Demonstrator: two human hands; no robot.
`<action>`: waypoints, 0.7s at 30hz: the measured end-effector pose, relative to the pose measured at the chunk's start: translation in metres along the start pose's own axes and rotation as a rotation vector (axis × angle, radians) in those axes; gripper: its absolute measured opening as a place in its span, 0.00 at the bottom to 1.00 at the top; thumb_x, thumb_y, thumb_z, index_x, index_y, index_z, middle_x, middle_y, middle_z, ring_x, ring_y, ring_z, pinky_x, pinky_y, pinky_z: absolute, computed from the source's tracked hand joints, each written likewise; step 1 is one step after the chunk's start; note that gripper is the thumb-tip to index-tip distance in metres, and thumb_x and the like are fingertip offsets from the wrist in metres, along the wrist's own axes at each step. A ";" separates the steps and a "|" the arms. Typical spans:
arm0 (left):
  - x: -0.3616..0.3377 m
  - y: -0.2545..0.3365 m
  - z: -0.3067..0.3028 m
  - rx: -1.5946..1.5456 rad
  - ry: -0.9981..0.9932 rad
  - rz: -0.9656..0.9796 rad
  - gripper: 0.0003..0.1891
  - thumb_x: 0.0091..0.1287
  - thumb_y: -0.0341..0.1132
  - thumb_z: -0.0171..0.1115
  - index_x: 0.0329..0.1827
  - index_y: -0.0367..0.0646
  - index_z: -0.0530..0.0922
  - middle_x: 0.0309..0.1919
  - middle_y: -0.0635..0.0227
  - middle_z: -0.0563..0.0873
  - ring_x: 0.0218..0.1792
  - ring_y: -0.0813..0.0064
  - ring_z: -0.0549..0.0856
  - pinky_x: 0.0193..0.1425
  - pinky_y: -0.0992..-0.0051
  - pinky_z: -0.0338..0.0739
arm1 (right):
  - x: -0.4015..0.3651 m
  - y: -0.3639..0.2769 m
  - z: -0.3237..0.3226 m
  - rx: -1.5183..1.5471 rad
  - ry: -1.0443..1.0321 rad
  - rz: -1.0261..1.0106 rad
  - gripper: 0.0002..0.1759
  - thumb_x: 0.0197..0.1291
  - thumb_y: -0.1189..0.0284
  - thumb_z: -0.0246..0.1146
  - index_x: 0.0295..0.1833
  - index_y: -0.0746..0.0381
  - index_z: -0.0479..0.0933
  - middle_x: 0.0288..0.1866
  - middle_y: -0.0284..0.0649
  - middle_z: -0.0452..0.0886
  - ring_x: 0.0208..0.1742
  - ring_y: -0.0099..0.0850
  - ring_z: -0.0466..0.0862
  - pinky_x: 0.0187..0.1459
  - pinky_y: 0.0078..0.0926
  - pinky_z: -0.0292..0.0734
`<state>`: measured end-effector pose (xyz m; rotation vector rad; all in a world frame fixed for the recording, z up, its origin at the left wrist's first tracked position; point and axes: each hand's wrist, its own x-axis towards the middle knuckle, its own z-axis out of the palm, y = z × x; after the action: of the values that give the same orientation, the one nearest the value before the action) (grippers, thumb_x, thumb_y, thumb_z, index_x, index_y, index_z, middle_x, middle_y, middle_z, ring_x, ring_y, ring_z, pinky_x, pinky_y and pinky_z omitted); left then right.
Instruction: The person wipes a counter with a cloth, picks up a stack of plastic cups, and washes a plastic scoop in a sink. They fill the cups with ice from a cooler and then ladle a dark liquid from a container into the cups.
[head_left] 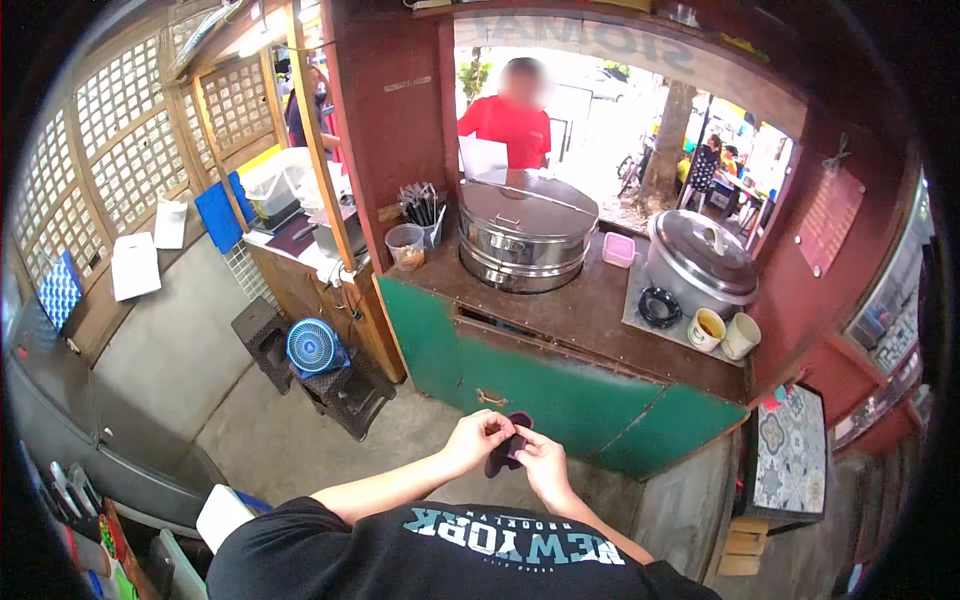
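In front of my chest, both hands hold a small dark purple pouch-like thing (496, 462), possibly a purse; its exact kind is not clear. My left hand (478, 440) pinches at its upper left side with fingertips together. From the right, my right hand (543, 466) grips it with thumb and fingers closed. Behind the hands stands the green-fronted counter (430, 340). A large round metal steamer (525, 225) with a lid is set into the counter top.
A lidded pot (700, 260), two cups (706, 328), black bowls (659, 307), a pink container (619, 249) and a plastic tub (405, 247) stand on the counter. A person in red (510, 130) stands beyond it. A blue fan (317, 347) and stools (352, 395) are at left.
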<state>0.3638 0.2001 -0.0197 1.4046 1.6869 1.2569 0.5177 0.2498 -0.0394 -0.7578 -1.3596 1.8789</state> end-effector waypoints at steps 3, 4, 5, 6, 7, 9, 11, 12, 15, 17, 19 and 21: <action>0.023 0.011 0.009 0.019 0.103 0.011 0.04 0.60 0.30 0.66 0.37 0.41 0.84 0.35 0.65 0.83 0.35 0.75 0.85 0.40 0.75 0.81 | 0.027 -0.010 -0.007 0.066 -0.022 0.073 0.29 0.57 0.86 0.51 0.68 0.71 0.63 0.43 0.36 0.80 0.37 0.19 0.78 0.41 0.14 0.74; 0.027 0.012 0.010 0.019 0.145 0.039 0.05 0.60 0.30 0.66 0.38 0.41 0.84 0.36 0.64 0.83 0.35 0.74 0.86 0.40 0.75 0.81 | 0.034 -0.013 -0.008 0.144 -0.017 0.108 0.30 0.58 0.86 0.51 0.69 0.70 0.62 0.44 0.35 0.79 0.36 0.18 0.76 0.40 0.13 0.72; 0.031 0.015 0.008 0.050 0.118 0.026 0.08 0.59 0.31 0.67 0.41 0.42 0.83 0.40 0.63 0.82 0.38 0.68 0.85 0.44 0.72 0.81 | 0.041 -0.017 -0.008 0.219 -0.012 0.144 0.31 0.58 0.86 0.51 0.69 0.70 0.60 0.44 0.35 0.79 0.35 0.17 0.75 0.38 0.13 0.71; 0.039 0.014 0.007 0.086 0.109 0.100 0.10 0.59 0.32 0.67 0.43 0.42 0.83 0.41 0.62 0.82 0.41 0.67 0.85 0.46 0.71 0.80 | 0.049 -0.023 -0.006 0.288 -0.013 0.181 0.31 0.58 0.85 0.51 0.70 0.69 0.59 0.45 0.34 0.78 0.34 0.16 0.73 0.36 0.12 0.70; 0.046 0.012 0.004 0.125 0.113 0.166 0.12 0.58 0.33 0.68 0.44 0.42 0.83 0.42 0.62 0.82 0.43 0.66 0.84 0.48 0.70 0.80 | 0.053 -0.037 -0.001 0.293 -0.034 0.217 0.32 0.60 0.85 0.50 0.71 0.68 0.57 0.46 0.33 0.75 0.31 0.16 0.68 0.32 0.12 0.66; 0.050 0.006 -0.003 0.162 0.104 0.258 0.16 0.56 0.35 0.69 0.48 0.43 0.81 0.46 0.61 0.80 0.48 0.64 0.82 0.52 0.69 0.78 | 0.070 -0.029 -0.003 0.336 -0.027 0.164 0.32 0.60 0.86 0.49 0.71 0.71 0.55 0.58 0.40 0.72 0.46 0.24 0.75 0.47 0.18 0.72; 0.059 0.005 -0.016 0.082 0.070 0.287 0.18 0.55 0.34 0.70 0.49 0.43 0.80 0.47 0.60 0.79 0.50 0.63 0.80 0.54 0.69 0.77 | 0.084 -0.034 0.001 0.303 -0.050 0.167 0.32 0.60 0.86 0.49 0.71 0.73 0.54 0.68 0.46 0.65 0.64 0.35 0.71 0.61 0.27 0.68; 0.062 0.007 -0.023 0.008 0.050 0.276 0.18 0.54 0.33 0.70 0.49 0.43 0.80 0.47 0.60 0.79 0.50 0.63 0.81 0.53 0.70 0.77 | 0.089 -0.036 0.005 0.304 -0.065 0.155 0.30 0.62 0.85 0.49 0.71 0.72 0.55 0.65 0.45 0.68 0.60 0.31 0.74 0.59 0.24 0.70; 0.079 -0.017 -0.044 -0.022 0.045 0.355 0.13 0.55 0.26 0.65 0.45 0.40 0.80 0.42 0.62 0.82 0.45 0.68 0.83 0.48 0.73 0.79 | 0.103 -0.047 0.020 0.217 -0.075 0.173 0.30 0.60 0.86 0.50 0.70 0.72 0.58 0.57 0.41 0.74 0.50 0.24 0.77 0.53 0.20 0.72; 0.084 -0.027 -0.056 -0.138 0.013 0.218 0.13 0.55 0.25 0.63 0.44 0.39 0.80 0.40 0.63 0.82 0.42 0.71 0.84 0.45 0.74 0.79 | 0.112 -0.058 0.041 0.131 -0.057 0.196 0.31 0.58 0.87 0.51 0.69 0.73 0.58 0.58 0.41 0.74 0.49 0.24 0.77 0.51 0.19 0.74; 0.093 -0.024 -0.075 -0.151 0.031 0.135 0.11 0.55 0.24 0.59 0.42 0.38 0.80 0.39 0.63 0.84 0.38 0.76 0.84 0.42 0.75 0.79 | 0.124 -0.054 0.047 0.006 -0.104 0.185 0.31 0.57 0.88 0.51 0.69 0.73 0.59 0.58 0.43 0.74 0.51 0.26 0.78 0.52 0.20 0.74; 0.095 -0.028 -0.083 -0.146 -0.012 0.122 0.09 0.56 0.25 0.60 0.40 0.38 0.80 0.37 0.63 0.83 0.38 0.76 0.83 0.42 0.75 0.79 | 0.137 -0.040 0.044 -0.163 -0.145 0.189 0.31 0.56 0.88 0.50 0.68 0.74 0.59 0.59 0.45 0.73 0.53 0.29 0.78 0.54 0.21 0.75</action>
<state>0.2550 0.2683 -0.0037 1.4415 1.4876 1.4059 0.4096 0.3433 0.0025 -0.8717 -1.5955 2.0190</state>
